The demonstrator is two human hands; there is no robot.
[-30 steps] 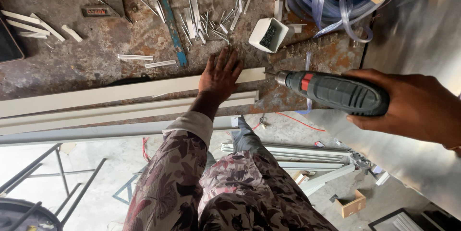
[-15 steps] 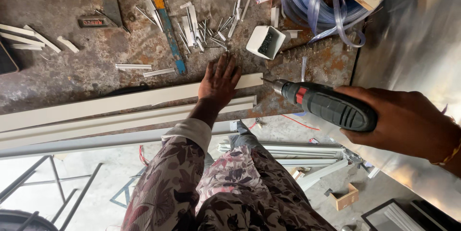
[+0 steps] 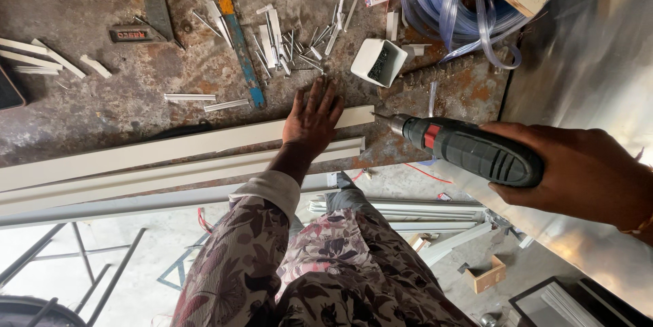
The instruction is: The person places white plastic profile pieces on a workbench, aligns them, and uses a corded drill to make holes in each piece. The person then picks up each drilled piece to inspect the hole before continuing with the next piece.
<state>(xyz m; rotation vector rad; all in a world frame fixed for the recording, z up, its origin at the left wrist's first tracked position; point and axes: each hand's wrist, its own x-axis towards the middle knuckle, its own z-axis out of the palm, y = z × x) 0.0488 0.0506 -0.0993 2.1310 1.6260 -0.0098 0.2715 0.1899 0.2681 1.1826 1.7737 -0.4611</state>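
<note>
Head view: the left hand (image 3: 314,115) lies flat, fingers spread, pressing a long white profile strip (image 3: 183,147) onto the rusty workbench (image 3: 102,89). At three o'clock of it, the right hand (image 3: 585,174) wraps closed around a cordless drill (image 3: 469,150), its bit just beside the strip's end. No hole visible yet; drilling seems still ahead. A white screw cup (image 3: 378,62) sits at twelve o'clock.

A single head-worn camera looks steeply down, close above the rusty workbench (image 3: 102,116), with the floor visible past its near edge.
</note>
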